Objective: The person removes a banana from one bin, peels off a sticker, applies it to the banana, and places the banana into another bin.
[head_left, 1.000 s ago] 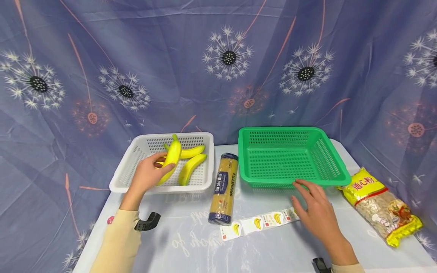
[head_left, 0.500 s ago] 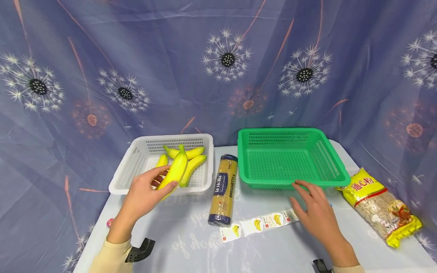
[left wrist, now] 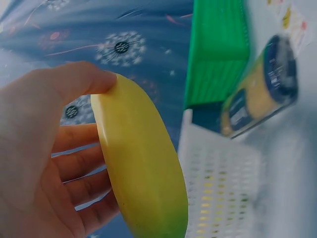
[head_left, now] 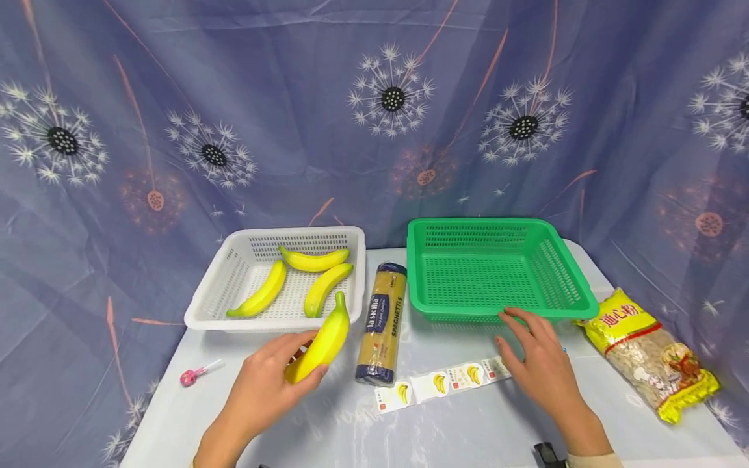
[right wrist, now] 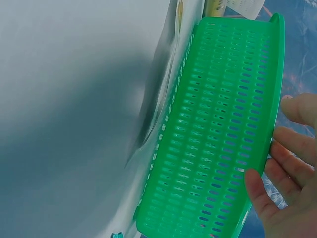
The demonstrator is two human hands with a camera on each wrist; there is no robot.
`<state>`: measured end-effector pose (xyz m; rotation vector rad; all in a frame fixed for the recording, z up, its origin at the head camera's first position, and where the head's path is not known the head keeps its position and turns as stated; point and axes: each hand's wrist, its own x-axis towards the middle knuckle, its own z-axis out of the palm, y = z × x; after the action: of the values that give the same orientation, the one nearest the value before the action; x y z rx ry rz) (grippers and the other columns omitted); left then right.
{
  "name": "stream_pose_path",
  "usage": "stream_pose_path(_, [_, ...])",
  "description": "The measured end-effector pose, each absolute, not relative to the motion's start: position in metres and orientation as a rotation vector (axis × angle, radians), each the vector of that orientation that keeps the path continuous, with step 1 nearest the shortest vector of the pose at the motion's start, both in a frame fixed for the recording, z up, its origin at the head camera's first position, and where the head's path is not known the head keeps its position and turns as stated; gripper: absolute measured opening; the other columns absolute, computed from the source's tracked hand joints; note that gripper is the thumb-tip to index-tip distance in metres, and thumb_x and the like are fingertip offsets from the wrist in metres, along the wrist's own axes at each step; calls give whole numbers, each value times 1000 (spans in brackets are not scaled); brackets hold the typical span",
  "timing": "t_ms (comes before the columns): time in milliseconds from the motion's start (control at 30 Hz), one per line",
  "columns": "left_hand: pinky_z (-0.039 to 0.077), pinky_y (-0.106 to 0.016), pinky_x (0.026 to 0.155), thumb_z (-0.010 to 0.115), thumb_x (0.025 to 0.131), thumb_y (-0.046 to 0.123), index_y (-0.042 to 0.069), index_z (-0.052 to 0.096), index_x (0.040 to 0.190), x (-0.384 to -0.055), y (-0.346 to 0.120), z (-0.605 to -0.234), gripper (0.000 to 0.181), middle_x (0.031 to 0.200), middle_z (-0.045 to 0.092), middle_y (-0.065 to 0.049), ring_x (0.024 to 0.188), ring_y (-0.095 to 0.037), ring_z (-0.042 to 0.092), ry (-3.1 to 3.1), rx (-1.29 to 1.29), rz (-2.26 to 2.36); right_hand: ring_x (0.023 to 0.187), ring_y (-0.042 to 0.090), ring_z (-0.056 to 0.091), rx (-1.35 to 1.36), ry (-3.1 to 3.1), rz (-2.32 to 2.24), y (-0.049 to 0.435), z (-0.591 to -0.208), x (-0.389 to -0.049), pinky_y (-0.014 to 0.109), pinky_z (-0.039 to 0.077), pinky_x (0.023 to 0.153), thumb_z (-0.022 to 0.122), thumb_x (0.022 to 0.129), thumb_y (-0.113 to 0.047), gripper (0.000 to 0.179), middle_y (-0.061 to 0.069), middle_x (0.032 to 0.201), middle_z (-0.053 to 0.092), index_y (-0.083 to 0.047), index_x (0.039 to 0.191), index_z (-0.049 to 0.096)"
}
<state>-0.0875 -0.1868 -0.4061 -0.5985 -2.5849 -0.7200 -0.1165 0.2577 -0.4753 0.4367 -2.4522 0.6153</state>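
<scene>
My left hand grips a yellow banana between thumb and fingers, over the table in front of the white basket. The left wrist view shows the thumb pressed on one end of this banana. Three more bananas, one of them the left banana, lie inside the white basket. My right hand hovers with loosely bent fingers at the front rim of the green basket, holding nothing. Whether its fingertips touch the rim, I cannot tell.
Between the baskets lies a pack of spaghetti. A strip of banana stickers runs from its lower end toward my right hand. At right is a yellow-topped bag; at left, a pink lollipop. A patterned curtain hangs behind.
My left hand has lifted the banana out of the white basket and brought it nearer and to the right. The lollipop has come fully into view. My right hand stays where it was.
</scene>
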Motion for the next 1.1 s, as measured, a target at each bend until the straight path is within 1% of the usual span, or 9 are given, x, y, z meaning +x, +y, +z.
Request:
stream_pose_path(133, [51,-23,66,82,72,38,19,67,117,-82,-180,-422,52,101,64,13,81,-1,58,-2622,-624,-691,120,33,45,435,-2458,606,260,-475,-116,49,38,91,72,81,-16,47,8,133,53,-4,125,62])
stream_pose_path(300, [48,-22,63,82,72,37,20,68,115,-74,-176,-442,49,94,61,17,77,2,53,-2716,-589,-673,120,33,45,426,-2450,619,258,-476,-117,49,38,91,73,80,-17,47,8,132,53,-5,125,63])
stream_pose_path(500, [46,-25,64,81,72,39,20,68,114,-66,-172,-460,48,96,63,15,77,1,50,-2814,-519,-594,119,33,45,431,-2432,614,259,-477,-118,49,38,90,73,80,-16,47,8,132,54,-6,124,63])
stream_pose_path(633, [48,-28,66,80,73,42,21,68,115,-62,-171,-467,47,98,64,12,79,-2,51,-2890,-508,-565,121,33,44,418,-2453,619,259,-477,-117,49,38,91,72,81,-17,46,7,133,53,-6,125,63])
stream_pose_path(800, [50,-29,67,78,75,44,22,68,114,-59,-172,-472,47,96,62,14,79,-2,51,-2940,-564,-582,121,33,44,412,-2463,624,260,-477,-116,49,37,92,72,81,-16,47,8,133,53,-6,126,62])
stream_pose_path(1100, [51,-34,74,80,73,40,20,68,113,-57,-179,-475,45,96,60,12,81,-4,52,-3020,-685,-584,122,33,44,414,-2446,616,259,-478,-117,49,37,93,72,80,-16,49,8,134,53,-6,127,61])
